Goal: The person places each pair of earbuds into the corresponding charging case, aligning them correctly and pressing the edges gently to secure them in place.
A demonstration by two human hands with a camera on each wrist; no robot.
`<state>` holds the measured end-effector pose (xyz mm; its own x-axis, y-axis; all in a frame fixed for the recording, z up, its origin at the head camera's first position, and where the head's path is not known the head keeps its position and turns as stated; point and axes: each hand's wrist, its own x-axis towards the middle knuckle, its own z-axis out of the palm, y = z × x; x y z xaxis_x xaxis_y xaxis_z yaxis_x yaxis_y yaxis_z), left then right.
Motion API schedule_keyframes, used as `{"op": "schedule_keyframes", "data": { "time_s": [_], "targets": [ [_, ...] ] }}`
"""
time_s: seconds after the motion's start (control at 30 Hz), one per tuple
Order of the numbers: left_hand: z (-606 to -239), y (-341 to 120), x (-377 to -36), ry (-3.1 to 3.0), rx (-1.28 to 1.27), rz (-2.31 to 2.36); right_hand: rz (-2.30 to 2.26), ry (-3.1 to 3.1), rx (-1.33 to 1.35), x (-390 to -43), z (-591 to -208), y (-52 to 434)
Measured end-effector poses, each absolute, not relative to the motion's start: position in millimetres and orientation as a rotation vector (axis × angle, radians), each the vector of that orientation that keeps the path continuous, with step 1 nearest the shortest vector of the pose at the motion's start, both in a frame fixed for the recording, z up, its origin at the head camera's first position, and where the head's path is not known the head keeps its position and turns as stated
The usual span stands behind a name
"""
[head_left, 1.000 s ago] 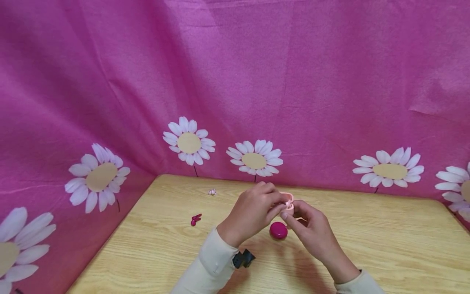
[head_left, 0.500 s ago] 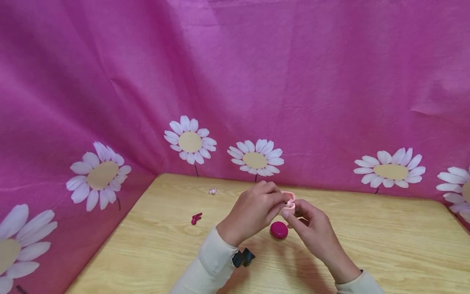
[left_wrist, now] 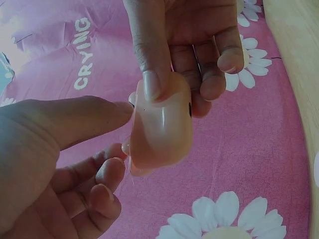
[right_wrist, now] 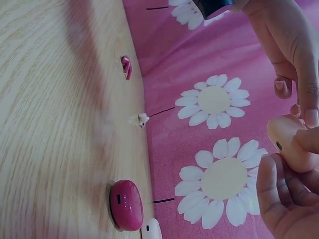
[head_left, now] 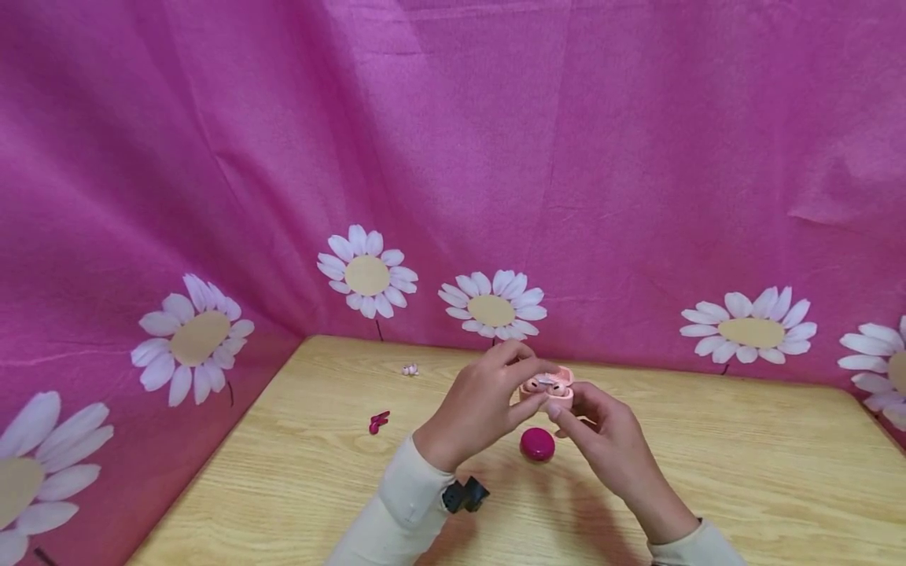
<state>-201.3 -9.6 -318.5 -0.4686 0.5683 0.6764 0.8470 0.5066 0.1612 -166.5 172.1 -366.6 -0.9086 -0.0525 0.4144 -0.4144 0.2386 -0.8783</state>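
My right hand (head_left: 614,436) grips a peach earbud case (left_wrist: 167,129) above the table, thumb on one side and fingers behind. Its lid (head_left: 565,375) is raised. Two peach earbuds, a left one (head_left: 532,386) and a right one (head_left: 557,390), show in the case's opening. My left hand (head_left: 470,405) is spread at the case's left side, index finger reaching over the opening. In the left wrist view the left thumb (left_wrist: 94,119) points straight at the case's rim, the other fingers loosely bent beneath, pinching nothing visible.
A round magenta case (head_left: 537,445) lies on the wooden table (head_left: 318,487) below the hands. Magenta earbuds (head_left: 378,422) and pale earbuds (head_left: 410,369) lie to the left. A whitish case (right_wrist: 151,229) shows beyond the magenta one. A flowered pink cloth (head_left: 602,173) hangs behind.
The left fingers have spread apart from their pinch at the case, so both earbuds now show in it. The case has turned slightly in the right hand. Things on the table have stayed put.
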Motion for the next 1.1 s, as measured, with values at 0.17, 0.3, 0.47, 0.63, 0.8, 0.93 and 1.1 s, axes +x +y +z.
{"op": "schedule_keyframes", "data": {
  "time_s": [0.17,0.3,0.47,0.63,0.8,0.93,1.1],
  "targets": [
    [-318.2,-12.2,-203.0,-2.233,-1.107,-0.722,1.748,-2.206,0.418,-166.7,-364.5,175.5],
    [-318.4,-15.8,-204.7,-2.355,-1.032,-0.770,1.771,-2.211,0.408,-167.1,-363.2,178.6],
    [-322.1,-18.2,-210.5,-2.481,-1.020,-0.984,1.788,-2.215,0.422,-166.4,-360.8,181.3],
    [-326.8,-19.3,-215.7,-2.485,-1.079,-1.264,1.837,-2.217,0.448,-165.6,-358.6,183.4],
    [-327.6,-18.5,-216.1,-2.463,-1.092,-1.451,1.866,-2.199,0.495,-165.3,-357.4,184.9],
    [-326.9,-17.6,-214.5,-2.446,-1.071,-1.589,1.864,-2.193,0.504,-164.6,-356.7,184.8],
    [-325.7,-17.2,-212.5,-2.448,-1.044,-1.645,1.857,-2.195,0.452,-163.1,-354.5,184.7]
  ]
}}
